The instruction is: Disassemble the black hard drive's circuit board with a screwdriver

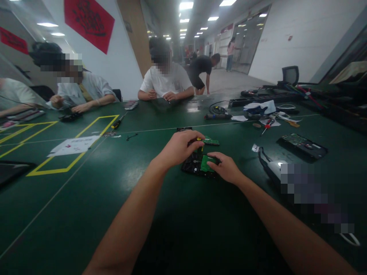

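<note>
A black hard drive [192, 167] with a green circuit board [207, 163] on top lies on the green table [86, 198] in front of me. My left hand [179, 147] is closed round a screwdriver with a yellow-and-black handle [198, 140], held upright over the drive. My right hand [226, 167] rests on the drive's right edge, fingers curled against the green board. A second green board [211, 141] lies just behind the drive.
Two people sit across the table at the left and centre. A sheet of paper [75, 145] lies inside yellow tape lines. A screwdriver [118, 123], a red-handled tool [268, 124], cables, another drive [302, 144] and a white device [272, 168] lie around.
</note>
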Motion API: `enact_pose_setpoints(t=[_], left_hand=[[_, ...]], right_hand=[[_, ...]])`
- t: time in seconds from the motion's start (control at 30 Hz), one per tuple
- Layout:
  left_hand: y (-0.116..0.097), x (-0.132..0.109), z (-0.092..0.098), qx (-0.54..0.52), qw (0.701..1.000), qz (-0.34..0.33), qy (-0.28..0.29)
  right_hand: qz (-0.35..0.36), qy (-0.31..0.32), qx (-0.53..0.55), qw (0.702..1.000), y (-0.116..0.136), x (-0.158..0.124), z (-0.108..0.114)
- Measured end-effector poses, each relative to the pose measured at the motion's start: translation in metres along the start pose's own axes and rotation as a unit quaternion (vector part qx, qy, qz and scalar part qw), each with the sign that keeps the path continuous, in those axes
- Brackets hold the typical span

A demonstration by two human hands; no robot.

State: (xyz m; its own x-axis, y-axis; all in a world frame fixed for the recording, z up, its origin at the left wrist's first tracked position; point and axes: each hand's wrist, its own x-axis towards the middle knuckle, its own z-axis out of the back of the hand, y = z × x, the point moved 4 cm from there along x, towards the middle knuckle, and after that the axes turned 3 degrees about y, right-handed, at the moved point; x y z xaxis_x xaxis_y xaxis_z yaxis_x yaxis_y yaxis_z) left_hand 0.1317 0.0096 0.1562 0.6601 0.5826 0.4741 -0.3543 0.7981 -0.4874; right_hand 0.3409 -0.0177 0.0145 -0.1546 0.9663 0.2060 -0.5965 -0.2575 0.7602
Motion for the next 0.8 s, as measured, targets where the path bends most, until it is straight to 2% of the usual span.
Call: enact_pose_setpoints(t=[0.2,0.4,0.6,0.8], left_hand=[[-0.002,0.005,0.006,0.083,0.996,0.025,0.013],[-0.006,-0.003,0.002,0.069,0.997,0.016,0.011],[-0.009,-0.001,-0.008,-0.056,0.998,-0.015,0.012],[-0.004,-0.003,-0.01,-0.191,0.978,0.01,0.082]], right_hand=[[-0.02,-0.006,0.0,1.0,0.001,-0.003,0.002],[-0.017,0.003,-0.024,1.0,0.002,-0.002,0.002],[-0.031,-0.021,-0.023,0.999,-0.003,-0.002,0.002],[-0.036,-0.018,-0.002,0.999,-0.002,-0.004,0.003]])
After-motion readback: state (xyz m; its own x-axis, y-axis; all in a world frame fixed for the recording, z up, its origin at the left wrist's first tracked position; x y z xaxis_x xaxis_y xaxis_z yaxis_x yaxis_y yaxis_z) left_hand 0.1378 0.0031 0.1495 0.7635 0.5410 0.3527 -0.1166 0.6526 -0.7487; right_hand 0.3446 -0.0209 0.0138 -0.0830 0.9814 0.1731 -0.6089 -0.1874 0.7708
